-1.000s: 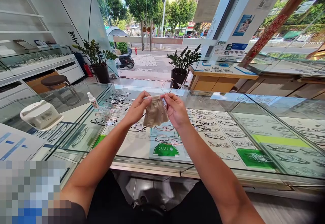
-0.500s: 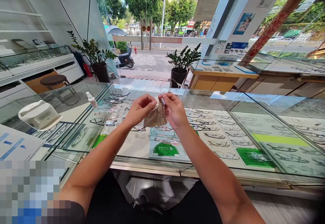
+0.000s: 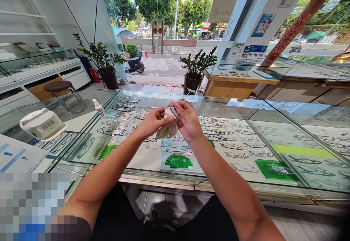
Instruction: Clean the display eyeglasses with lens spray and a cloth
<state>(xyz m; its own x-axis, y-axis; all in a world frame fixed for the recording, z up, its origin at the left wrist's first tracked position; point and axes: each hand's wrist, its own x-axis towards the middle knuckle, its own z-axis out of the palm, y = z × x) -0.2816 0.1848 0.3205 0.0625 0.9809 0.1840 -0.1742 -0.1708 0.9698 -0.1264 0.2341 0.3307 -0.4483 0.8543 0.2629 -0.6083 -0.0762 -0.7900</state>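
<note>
While the left hand pinched crumpled cloth, the right hand clamped round, thin-rimmed glasses, spectacles inside the glass table.

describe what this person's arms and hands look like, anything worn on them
Both forearms, left and right, are bare, with no watch or bracelet visible. The left hand and right hand wear no gloves, and no rings show. What looks like a dark sleeve edge shows near the left elbow, partly pixelated.
</note>
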